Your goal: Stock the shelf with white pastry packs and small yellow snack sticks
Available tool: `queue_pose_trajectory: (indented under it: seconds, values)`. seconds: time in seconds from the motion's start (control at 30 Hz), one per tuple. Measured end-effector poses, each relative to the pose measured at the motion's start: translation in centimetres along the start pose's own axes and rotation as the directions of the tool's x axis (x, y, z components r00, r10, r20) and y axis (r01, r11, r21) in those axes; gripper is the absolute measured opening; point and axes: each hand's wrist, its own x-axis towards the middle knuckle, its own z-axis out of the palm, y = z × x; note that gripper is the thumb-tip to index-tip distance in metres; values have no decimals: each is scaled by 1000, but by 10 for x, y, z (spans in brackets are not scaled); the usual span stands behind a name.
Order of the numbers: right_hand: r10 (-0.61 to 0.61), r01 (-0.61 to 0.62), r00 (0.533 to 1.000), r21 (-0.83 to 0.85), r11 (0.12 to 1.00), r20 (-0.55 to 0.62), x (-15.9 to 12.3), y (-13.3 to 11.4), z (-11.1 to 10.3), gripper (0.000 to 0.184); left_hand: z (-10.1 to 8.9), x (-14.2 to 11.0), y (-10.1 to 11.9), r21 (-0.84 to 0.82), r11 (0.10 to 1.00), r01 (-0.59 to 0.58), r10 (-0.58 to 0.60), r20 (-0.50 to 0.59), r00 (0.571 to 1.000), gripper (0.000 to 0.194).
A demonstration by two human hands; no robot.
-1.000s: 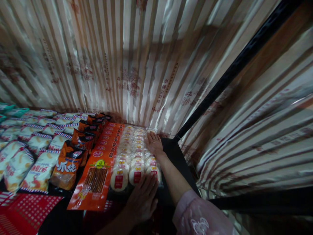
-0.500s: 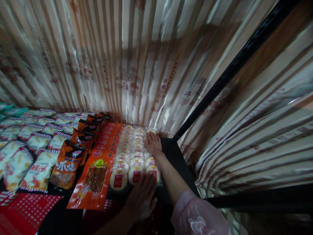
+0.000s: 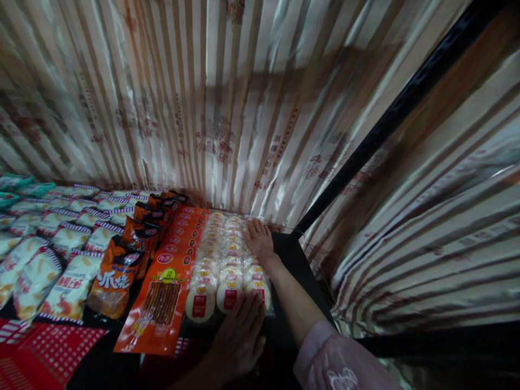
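Three rows of round pale cakes in clear wrappers [image 3: 201,300], with red and yellow labels, lie side by side on the black shelf [image 3: 290,254]. My right hand [image 3: 260,239] rests flat on the far part of the right-hand row, fingers stretched out. At the front end, my left hand [image 3: 240,331] has its fingers extended against the nearest cakes of the middle and right rows. Neither hand grips anything. Left of the cakes lies a stack of flat orange snack packets [image 3: 170,287], the front one with a window showing brown sticks.
Orange-and-black bags [image 3: 114,279] and several rows of white snack bags [image 3: 71,281] fill the shelf to the left. A red plastic basket [image 3: 57,346] sits below at the front. A black metal post [image 3: 365,151] rises at the right corner, before the striped sheeting [image 3: 227,97].
The whole view has shifted slightly, so things sit a little lower and farther right. Both hands keep nearly the same places on the cakes.
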Motion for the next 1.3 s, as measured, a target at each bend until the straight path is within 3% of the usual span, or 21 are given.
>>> queue_pose_trajectory:
  seconds: [0.3,0.6,0.83,1.3]
  values:
    - [24,-24,1000,-15,1000,1,28,1,0,63,-8,4,-3,13,1000,-7,8,-11,1000,63]
    - [26,-28,996,-19,999,-89,28,-2,3,61,-10,3,-3,-2,1000,-18,18,10,1000,62]
    - [54,-54,998,-32,998,23,30,-4,3,63,-12,3,-2,-14,1000,-9,10,16,1000,62]
    - [33,-33,999,-57,998,0,26,-6,6,63,-11,5,-3,3,1000,-2,2,3,1000,59]
